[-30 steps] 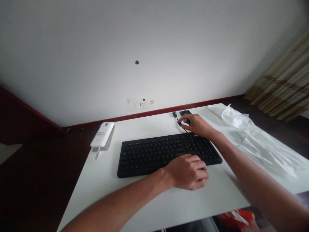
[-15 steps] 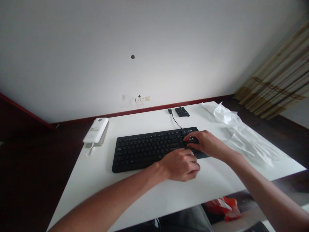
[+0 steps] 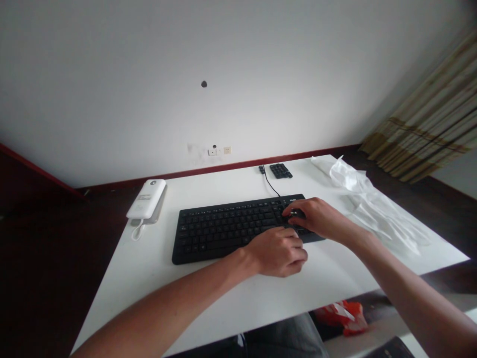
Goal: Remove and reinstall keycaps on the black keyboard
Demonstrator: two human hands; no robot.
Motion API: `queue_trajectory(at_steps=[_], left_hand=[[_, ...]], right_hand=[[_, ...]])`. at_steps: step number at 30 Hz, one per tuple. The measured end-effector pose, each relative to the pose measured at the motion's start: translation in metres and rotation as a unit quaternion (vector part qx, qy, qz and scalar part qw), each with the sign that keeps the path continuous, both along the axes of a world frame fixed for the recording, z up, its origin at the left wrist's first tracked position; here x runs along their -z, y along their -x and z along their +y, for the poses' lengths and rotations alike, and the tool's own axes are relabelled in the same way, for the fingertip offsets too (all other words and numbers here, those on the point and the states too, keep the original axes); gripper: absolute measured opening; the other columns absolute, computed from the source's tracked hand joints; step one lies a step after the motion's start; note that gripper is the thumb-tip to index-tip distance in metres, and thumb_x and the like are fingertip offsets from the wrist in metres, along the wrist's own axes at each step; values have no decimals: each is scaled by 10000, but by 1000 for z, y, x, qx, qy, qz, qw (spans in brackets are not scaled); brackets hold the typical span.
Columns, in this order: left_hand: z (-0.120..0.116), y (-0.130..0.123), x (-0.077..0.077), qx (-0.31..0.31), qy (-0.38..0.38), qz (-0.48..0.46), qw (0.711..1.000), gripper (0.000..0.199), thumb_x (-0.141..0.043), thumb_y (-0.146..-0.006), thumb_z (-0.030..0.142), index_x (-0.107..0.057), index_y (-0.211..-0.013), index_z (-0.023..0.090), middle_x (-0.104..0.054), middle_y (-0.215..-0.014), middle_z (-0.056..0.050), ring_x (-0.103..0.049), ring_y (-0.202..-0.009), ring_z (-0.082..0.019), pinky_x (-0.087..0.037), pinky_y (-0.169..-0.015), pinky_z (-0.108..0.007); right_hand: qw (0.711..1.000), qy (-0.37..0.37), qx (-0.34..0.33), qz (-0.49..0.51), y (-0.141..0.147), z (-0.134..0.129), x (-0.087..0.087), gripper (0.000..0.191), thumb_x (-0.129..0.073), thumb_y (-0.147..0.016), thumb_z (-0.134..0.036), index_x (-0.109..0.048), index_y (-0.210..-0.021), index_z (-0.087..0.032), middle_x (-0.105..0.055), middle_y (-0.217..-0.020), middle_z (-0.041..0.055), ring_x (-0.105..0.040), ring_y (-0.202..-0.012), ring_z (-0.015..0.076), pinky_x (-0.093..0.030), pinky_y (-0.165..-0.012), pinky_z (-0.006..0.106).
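A black keyboard (image 3: 223, 231) lies on the white table. My left hand (image 3: 279, 251) rests over its lower right part, fingers curled, with the fingertips mostly hidden. Just beyond it, my right hand (image 3: 311, 216) is bent over the number pad end, thumb and fingers close together at a small dark piece I cannot make out clearly. Behind the keyboard lie a group of loose black keycaps (image 3: 280, 171) and a smaller group (image 3: 262, 169) beside the cable.
On the table's left stands a white power bank (image 3: 146, 200) with a short cable loop. Crumpled clear plastic wrapping (image 3: 372, 209) covers the right side. A red bag (image 3: 348, 316) shows below the table's front edge (image 3: 261, 324), near my legs.
The view has shifted very slightly. Both hands stay at nearly the same place on the keyboard, with only small finger movement.
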State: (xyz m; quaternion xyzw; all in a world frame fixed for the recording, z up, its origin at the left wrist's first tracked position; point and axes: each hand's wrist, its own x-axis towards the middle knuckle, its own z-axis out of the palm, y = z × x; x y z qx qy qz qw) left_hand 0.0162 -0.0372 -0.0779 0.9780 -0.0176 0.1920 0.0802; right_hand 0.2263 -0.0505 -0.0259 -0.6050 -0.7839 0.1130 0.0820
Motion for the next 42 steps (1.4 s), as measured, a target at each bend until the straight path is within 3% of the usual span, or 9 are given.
queue_trajectory(at_steps=[13,25,34,40,42], left_hand=[[-1,2,-6,-2,0,10,1000,257,-507,-1037,253,-726,-922,185,-726,-976,-42,-593,-1047,-189,-455,-976,-319],[0,1,-5,2,-1,11,1000,270,-491,-1044,259,-728,-936,184,-717,-967,-43,-592,-1043,-189,-455,-977,-318],[0,-1,-1,0,1,1,1000,266,-500,-1039,253,-734,-935,181,-726,-967,-43,-593,-1031,-193,-458,-984,-332],[0,0,-1,0,5,0,1000,252,-508,-1037,255,-735,-950,189,-735,-978,-37,-600,-1039,-191,-455,-997,-328],[0,0,-1,1,4,1,1000,251,-510,-1037,260,-737,-953,195,-738,-981,-30,-603,-1044,-191,-455,-994,-324]], right_hand=[[1000,0,-11,12,0,0,0,188,-678,-909,-257,-774,-1063,-307,-808,-1011,7,-747,-889,250,-550,-831,355],[999,-16,-16,-27,3,1,1,205,-681,-885,-206,-779,-1020,-325,-796,-931,13,-744,-844,249,-529,-732,325],[1000,10,-9,5,2,0,-3,244,-720,-861,-216,-762,-1079,-319,-799,-1024,7,-744,-905,253,-545,-826,350],[994,-39,35,99,-4,-2,-17,121,-738,-874,-366,-764,-959,-283,-776,-874,2,-703,-774,218,-528,-727,324],[976,-64,84,192,-1,0,-21,263,-729,-885,-493,-707,-807,-243,-685,-700,0,-613,-634,180,-470,-599,305]])
